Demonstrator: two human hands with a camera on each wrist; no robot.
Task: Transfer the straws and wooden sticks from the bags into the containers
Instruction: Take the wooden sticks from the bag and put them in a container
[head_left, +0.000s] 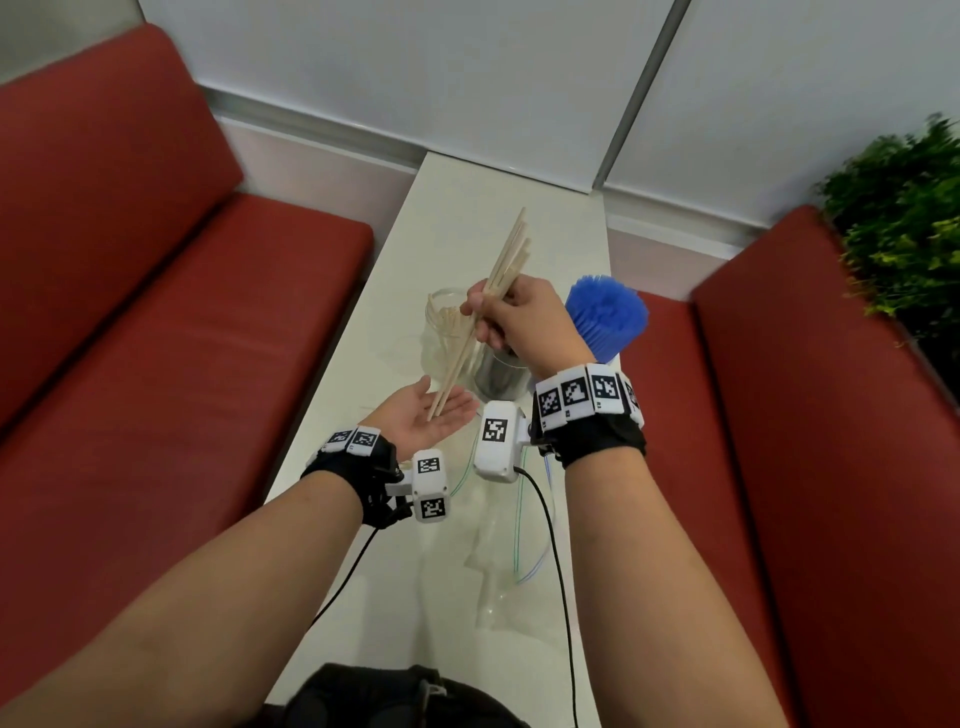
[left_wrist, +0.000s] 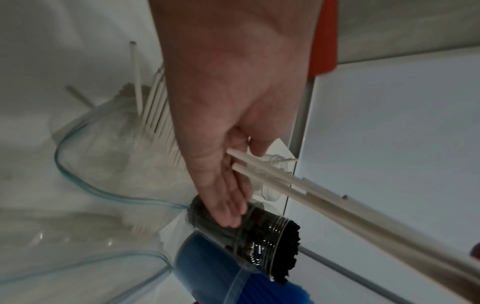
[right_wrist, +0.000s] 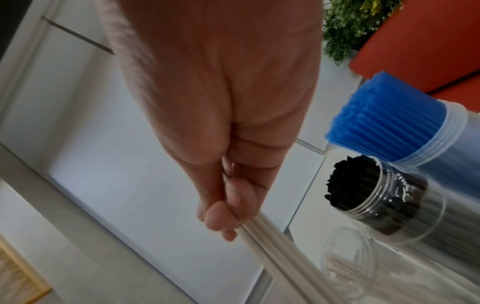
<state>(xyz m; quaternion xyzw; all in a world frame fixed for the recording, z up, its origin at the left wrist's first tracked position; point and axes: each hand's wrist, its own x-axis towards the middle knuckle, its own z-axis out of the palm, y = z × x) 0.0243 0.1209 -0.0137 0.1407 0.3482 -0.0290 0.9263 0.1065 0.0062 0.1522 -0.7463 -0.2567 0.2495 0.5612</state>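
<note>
My right hand (head_left: 511, 317) (right_wrist: 228, 218) grips a bundle of wooden sticks (head_left: 485, 306) (right_wrist: 285, 253) (left_wrist: 337, 207) near its middle, tilted. The sticks' lower ends rest on the flat, upturned palm of my left hand (head_left: 431, 415) (left_wrist: 226, 185), whose fingers are straight. Behind them a clear jar (head_left: 449, 332) (right_wrist: 363, 265) holds several wooden sticks. A jar of black straws (head_left: 501, 376) (right_wrist: 369, 197) (left_wrist: 262, 236) stands beside it, then a jar of blue straws (head_left: 605, 317) (right_wrist: 394, 125). A clear bag with more sticks (left_wrist: 158, 115) lies on the table.
The narrow white table (head_left: 415, 597) runs between two red benches (head_left: 156, 364) (head_left: 805, 467). Empty clear bags (head_left: 509, 551) lie near my wrists. A green plant (head_left: 904, 218) stands at the far right, a white wall behind.
</note>
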